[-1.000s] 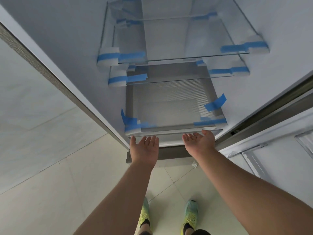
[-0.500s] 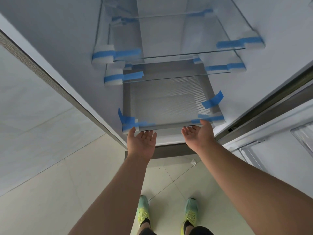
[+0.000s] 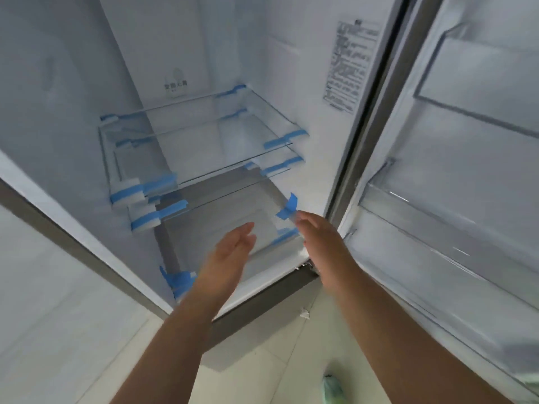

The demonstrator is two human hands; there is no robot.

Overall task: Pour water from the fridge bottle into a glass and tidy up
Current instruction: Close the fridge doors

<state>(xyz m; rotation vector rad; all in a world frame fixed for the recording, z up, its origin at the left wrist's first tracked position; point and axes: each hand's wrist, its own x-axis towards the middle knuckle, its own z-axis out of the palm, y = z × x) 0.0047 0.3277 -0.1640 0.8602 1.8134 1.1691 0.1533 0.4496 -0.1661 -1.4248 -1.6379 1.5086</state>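
Both our hands are empty, each grip slack with fingers straight: left hand point(image 3: 233, 252) and right hand point(image 3: 318, 237) hover at frame centre before the lowest glass shelf point(image 3: 221, 225) of the open fridge point(image 3: 291, 83). No bottle or glass in view. Judged step: searching for the bottle; next we likely check the door bins point(image 3: 437, 228) at right.
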